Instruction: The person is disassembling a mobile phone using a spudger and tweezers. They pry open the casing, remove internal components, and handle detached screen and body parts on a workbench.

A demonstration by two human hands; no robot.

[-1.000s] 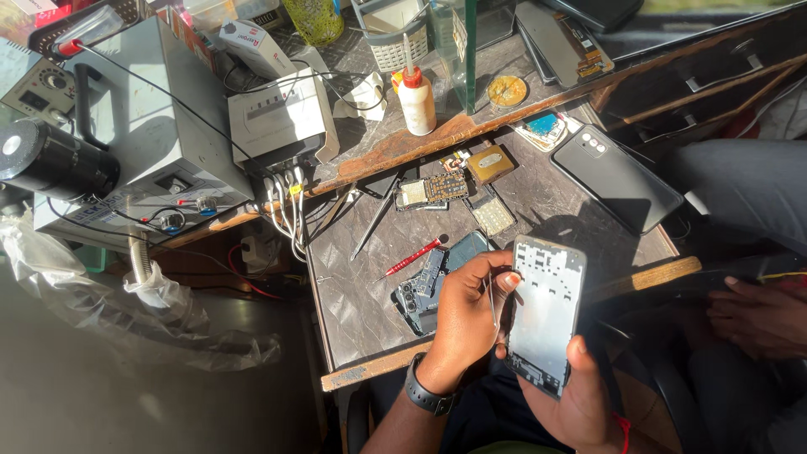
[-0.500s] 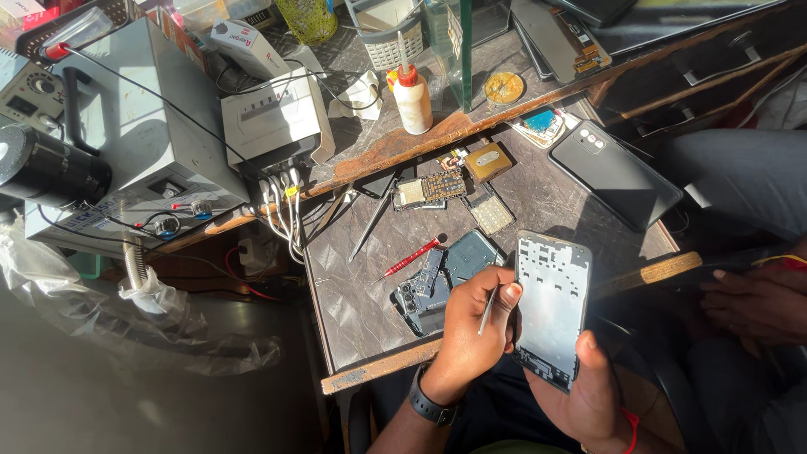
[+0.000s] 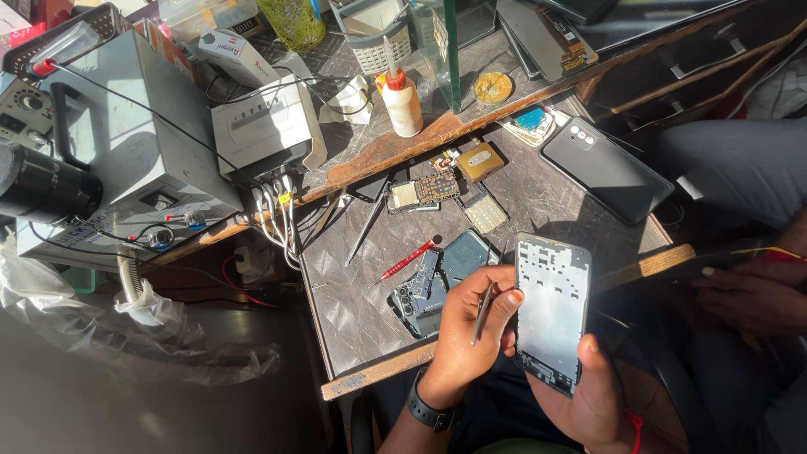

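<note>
Hands at work above a dark marbled counter (image 3: 361, 294): the right hand (image 3: 588, 395) grips an open silver phone frame (image 3: 551, 313) upright from below, while the left hand (image 3: 471, 332), at its 9 o'clock, pinches slim metal tweezers (image 3: 483, 309) beside the frame's edge. A dismantled blue-grey phone body (image 3: 437, 277) lies on the counter at 11 o'clock of the left hand, a red-handled screwdriver (image 3: 408, 259) just beyond.

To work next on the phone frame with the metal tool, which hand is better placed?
The left hand, probably. It already grips the thin metal tweezers, with the tip beside the phone frame's left edge. The right hand is busy holding that frame upright from below, so it is not free.
</note>
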